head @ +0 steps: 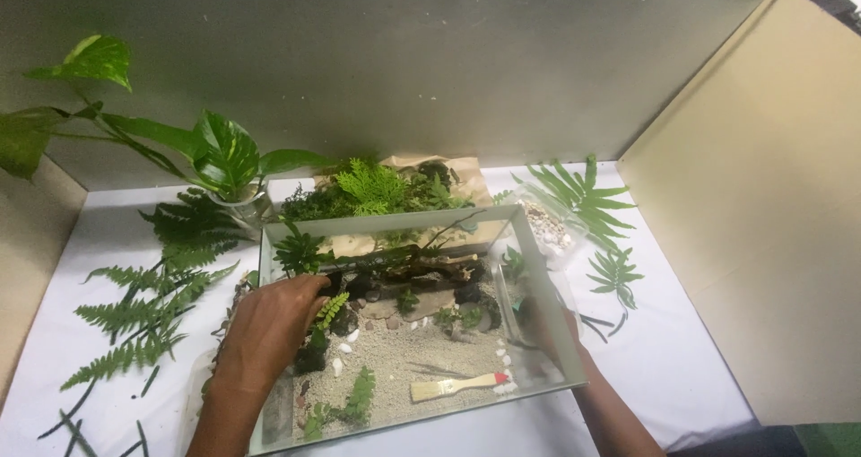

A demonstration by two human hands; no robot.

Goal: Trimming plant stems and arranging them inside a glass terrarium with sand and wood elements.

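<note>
Glass tank point(269, 269), one brush point(453, 386), two hands: left hand point(269, 327), right hand point(547, 327)

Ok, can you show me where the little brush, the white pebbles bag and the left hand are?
brush point(453, 387): head view, on its pale wooden handle.
bag of white pebbles point(549, 228): head view, on the pebbles inside.
left hand point(273, 327): head view, on its back.

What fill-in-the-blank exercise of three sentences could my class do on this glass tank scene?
1. The left hand reaches into the glass tank and touches a small ____.
2. On the sand lies a wooden-handled ____.
3. The right hand rests against the tank's ____ wall.

Missing words: fern; brush; right
</note>
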